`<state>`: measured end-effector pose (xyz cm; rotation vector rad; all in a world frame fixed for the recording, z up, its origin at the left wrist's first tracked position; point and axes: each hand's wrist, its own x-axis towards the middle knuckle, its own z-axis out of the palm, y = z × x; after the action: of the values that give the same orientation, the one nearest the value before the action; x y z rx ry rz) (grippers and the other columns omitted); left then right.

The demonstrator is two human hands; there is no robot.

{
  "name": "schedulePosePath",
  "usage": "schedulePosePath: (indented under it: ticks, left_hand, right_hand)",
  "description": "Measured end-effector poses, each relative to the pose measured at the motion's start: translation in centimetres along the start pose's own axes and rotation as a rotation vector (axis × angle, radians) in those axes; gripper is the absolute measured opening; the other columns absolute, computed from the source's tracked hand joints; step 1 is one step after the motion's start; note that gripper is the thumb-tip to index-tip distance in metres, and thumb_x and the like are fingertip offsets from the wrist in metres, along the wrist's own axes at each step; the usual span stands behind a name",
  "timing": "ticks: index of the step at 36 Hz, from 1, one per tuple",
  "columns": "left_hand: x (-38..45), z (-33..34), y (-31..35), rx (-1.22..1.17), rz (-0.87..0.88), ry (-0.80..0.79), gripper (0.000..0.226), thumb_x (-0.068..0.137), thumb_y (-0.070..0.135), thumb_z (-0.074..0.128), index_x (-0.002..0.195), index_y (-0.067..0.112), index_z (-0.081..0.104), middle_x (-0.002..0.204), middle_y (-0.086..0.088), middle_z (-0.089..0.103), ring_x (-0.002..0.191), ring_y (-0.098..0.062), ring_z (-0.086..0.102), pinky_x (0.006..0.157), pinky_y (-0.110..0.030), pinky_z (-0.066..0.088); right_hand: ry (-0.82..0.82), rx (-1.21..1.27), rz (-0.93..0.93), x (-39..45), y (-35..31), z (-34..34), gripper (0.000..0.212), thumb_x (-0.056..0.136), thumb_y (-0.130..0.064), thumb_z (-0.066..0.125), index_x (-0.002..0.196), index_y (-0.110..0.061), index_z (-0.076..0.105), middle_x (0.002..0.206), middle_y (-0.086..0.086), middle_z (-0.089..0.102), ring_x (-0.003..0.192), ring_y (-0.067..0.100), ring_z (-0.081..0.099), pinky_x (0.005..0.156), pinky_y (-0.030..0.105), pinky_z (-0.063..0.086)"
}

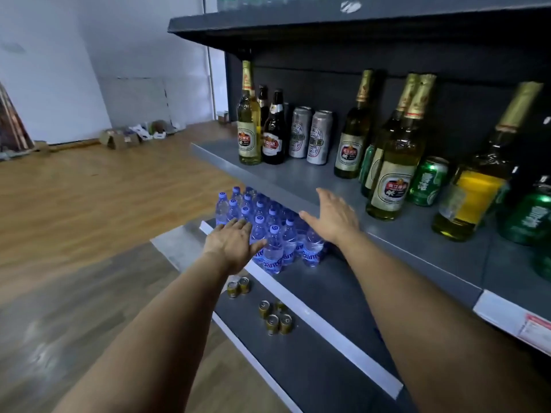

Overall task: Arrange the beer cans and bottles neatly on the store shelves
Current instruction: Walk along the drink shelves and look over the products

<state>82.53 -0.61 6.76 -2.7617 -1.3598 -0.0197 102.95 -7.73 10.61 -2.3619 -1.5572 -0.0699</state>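
On the grey middle shelf (298, 180) stand beer bottles and cans. At its left end are a clear gold-foil bottle (249, 126), a dark bottle (273, 135) and two silver cans (310, 137). Further right are more gold-foil bottles (393, 174), a green can (428, 181) and another green can (529, 217). My left hand (231, 242) is stretched out with straight fingers, holding nothing, in front of the lower shelf. My right hand (334, 216) hovers open over the middle shelf's front edge, holding nothing.
Several blue-capped water bottles (268, 225) fill the left part of the lower shelf. Small gold cans (274, 317) sit on the bottom shelf. A dark shelf (298, 22) overhangs above. Wooden floor spreads to the left, with cardboard boxes (125, 138) against the far wall.
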Motion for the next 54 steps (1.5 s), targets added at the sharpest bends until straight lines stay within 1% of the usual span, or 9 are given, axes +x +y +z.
schedulePosePath:
  ticks: [12, 16, 20, 27, 33, 37, 40, 43, 54]
  left_hand:
    - [11.6, 0.2, -5.3, -0.049, 0.037, 0.062, 0.075, 0.096, 0.061, 0.020, 0.153, 0.013, 0.018, 0.160, -0.004, 0.013, 0.148, -0.019, 0.010, 0.119, -0.038, 0.012]
    - [15.6, -0.7, -7.2, -0.075, -0.004, 0.126, 0.071, 0.096, 0.059, 0.029, 0.150, 0.013, 0.024, 0.158, -0.005, 0.021, 0.146, -0.021, 0.018, 0.116, -0.037, 0.021]
    - [19.8, -2.0, -8.8, -0.154, -0.069, 0.170, 0.075, 0.095, 0.055, 0.042, 0.152, 0.012, 0.018, 0.158, -0.005, 0.021, 0.144, -0.021, 0.023, 0.115, -0.036, 0.025]
    - [25.8, -2.6, -9.1, -0.600, -0.189, 0.227, 0.094, 0.087, 0.041, 0.065, 0.153, 0.015, 0.004, 0.155, -0.011, 0.024, 0.138, -0.030, 0.033, 0.109, -0.041, 0.032]
    - [30.5, -2.3, -9.5, -0.955, -0.268, 0.284, 0.115, 0.075, 0.033, 0.080, 0.153, 0.016, -0.004, 0.156, -0.015, 0.019, 0.140, -0.032, 0.028, 0.112, -0.043, 0.027]
    - [33.1, -2.2, -10.0, -1.050, -0.238, 0.295, 0.119, 0.071, 0.031, 0.083, 0.153, 0.016, -0.002, 0.152, -0.016, 0.028, 0.136, -0.033, 0.035, 0.109, -0.045, 0.033]
    - [34.4, -2.1, -10.6, -1.020, -0.173, 0.333, 0.108, 0.068, 0.034, 0.084, 0.149, 0.018, 0.014, 0.140, -0.010, 0.047, 0.125, -0.030, 0.049, 0.100, -0.043, 0.042]
    - [35.1, -2.1, -10.8, -1.009, -0.134, 0.335, 0.079, 0.071, 0.030, 0.081, 0.133, 0.019, 0.032, 0.122, -0.005, 0.059, 0.111, -0.029, 0.057, 0.088, -0.037, 0.044]
    - [37.7, -2.0, -12.4, -1.076, -0.114, 0.320, 0.071, 0.073, 0.025, 0.080, 0.127, 0.020, 0.036, 0.119, -0.006, 0.058, 0.110, -0.030, 0.056, 0.091, -0.042, 0.046]
  right_hand:
    - [0.044, 0.027, 0.041, 11.4, -2.7, 2.0, 0.086, 0.091, -0.057, 0.053, 0.153, -0.014, 0.013, 0.157, 0.007, 0.026, 0.142, 0.028, 0.028, 0.112, 0.040, 0.028]
    - [0.067, 0.077, 0.063, 15.9, -3.7, 2.2, 0.091, 0.088, -0.058, 0.056, 0.153, -0.014, 0.011, 0.158, 0.007, 0.024, 0.142, 0.027, 0.028, 0.111, 0.040, 0.030]
    - [0.068, 0.124, 0.079, 20.2, -4.6, 2.3, 0.093, 0.086, -0.057, 0.060, 0.153, -0.014, 0.011, 0.156, 0.009, 0.028, 0.140, 0.029, 0.033, 0.108, 0.040, 0.034]
    - [0.120, 0.246, 0.137, 25.7, -5.8, 3.5, 0.097, 0.082, -0.050, 0.069, 0.152, -0.016, 0.010, 0.148, 0.012, 0.039, 0.132, 0.032, 0.042, 0.099, 0.043, 0.041]
    - [0.189, 0.365, 0.249, 29.4, -6.9, 4.3, 0.102, 0.083, -0.051, 0.069, 0.153, -0.016, 0.003, 0.145, 0.011, 0.045, 0.126, 0.033, 0.049, 0.090, 0.039, 0.044]
    - [0.215, 0.489, 0.318, 31.4, -7.5, 4.8, 0.108, 0.079, -0.048, 0.074, 0.153, -0.017, 0.002, 0.146, 0.010, 0.044, 0.129, 0.033, 0.047, 0.095, 0.041, 0.042]
    - [0.214, 0.554, 0.344, 32.5, -7.9, 5.3, 0.113, 0.075, -0.044, 0.079, 0.153, -0.018, 0.001, 0.149, 0.011, 0.040, 0.132, 0.032, 0.043, 0.101, 0.043, 0.039]
    - [0.227, 0.602, 0.345, 33.4, -8.3, 6.0, 0.115, 0.071, -0.042, 0.082, 0.152, -0.020, 0.004, 0.147, 0.012, 0.041, 0.132, 0.033, 0.044, 0.104, 0.046, 0.040]
    - [0.327, 0.596, 0.387, 33.9, -8.8, 7.0, 0.107, 0.073, -0.038, 0.081, 0.151, -0.020, 0.011, 0.142, 0.008, 0.049, 0.127, 0.032, 0.049, 0.103, 0.046, 0.042]
